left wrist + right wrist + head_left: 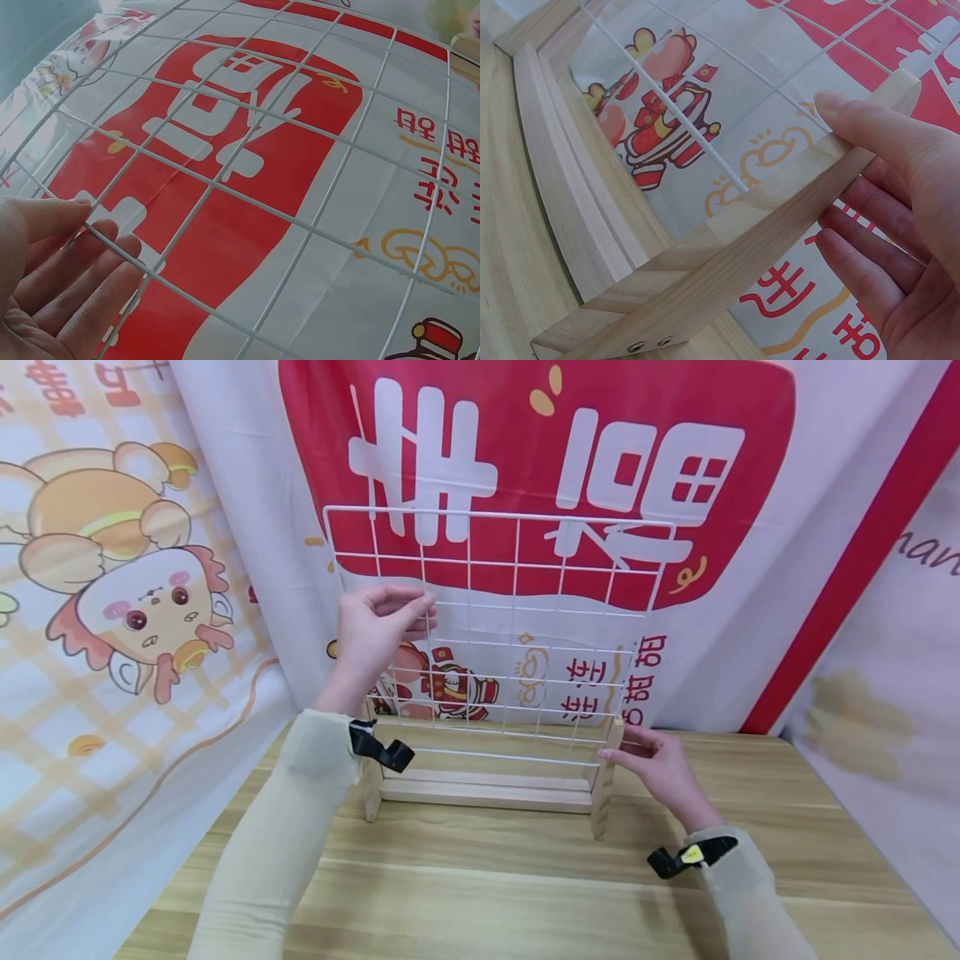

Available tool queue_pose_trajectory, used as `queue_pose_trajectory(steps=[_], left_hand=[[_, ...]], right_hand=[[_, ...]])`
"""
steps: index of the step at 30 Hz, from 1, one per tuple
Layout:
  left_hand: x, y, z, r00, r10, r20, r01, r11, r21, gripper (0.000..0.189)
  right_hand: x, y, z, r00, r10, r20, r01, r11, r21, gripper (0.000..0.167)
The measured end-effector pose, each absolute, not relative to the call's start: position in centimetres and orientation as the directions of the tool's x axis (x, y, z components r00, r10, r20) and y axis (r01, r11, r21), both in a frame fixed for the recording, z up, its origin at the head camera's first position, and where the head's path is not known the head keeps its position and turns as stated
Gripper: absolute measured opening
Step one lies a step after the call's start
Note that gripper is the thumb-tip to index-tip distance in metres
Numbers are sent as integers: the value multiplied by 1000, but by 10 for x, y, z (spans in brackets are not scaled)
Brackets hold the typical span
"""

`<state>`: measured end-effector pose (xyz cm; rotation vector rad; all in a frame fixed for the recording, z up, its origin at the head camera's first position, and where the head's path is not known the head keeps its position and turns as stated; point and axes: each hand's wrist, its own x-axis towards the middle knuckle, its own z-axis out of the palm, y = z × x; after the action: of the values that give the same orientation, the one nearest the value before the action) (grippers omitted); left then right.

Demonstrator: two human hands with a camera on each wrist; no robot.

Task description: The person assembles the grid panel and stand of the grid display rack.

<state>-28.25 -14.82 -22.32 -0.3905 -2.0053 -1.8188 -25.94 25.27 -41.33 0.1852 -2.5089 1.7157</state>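
A white wire grid panel [495, 516] stands upright in a pale wooden stand [480, 796], which has a side post at each end and crossbars low between them. My left hand [378, 625] pinches a wire of the grid, left of its middle. In the left wrist view, the thumb and fingers of that hand [71, 289] meet around a wire. On the other side, my right hand [663, 768] grips the upper part of the right wooden post [603, 785]. The right wrist view shows the thumb on the post's edge [727, 240], with two screw heads low on its outer face.
The stand rests on a wood-grain table [480, 893]. Behind it hangs a white cloth with a large red printed patch [517, 460]. A cartoon-printed cloth [112, 527] covers the left side, and another pale cloth [885, 693] hangs at the right.
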Motion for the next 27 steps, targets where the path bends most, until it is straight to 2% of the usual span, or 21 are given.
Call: queue_pose_trajectory(steps=[27], left_hand=[[-282, -149, -242, -883, -61, 466, 459, 106, 882, 32]], right_hand=[[-258, 252, -412, -987, -31, 159, -160, 354, -922, 67]])
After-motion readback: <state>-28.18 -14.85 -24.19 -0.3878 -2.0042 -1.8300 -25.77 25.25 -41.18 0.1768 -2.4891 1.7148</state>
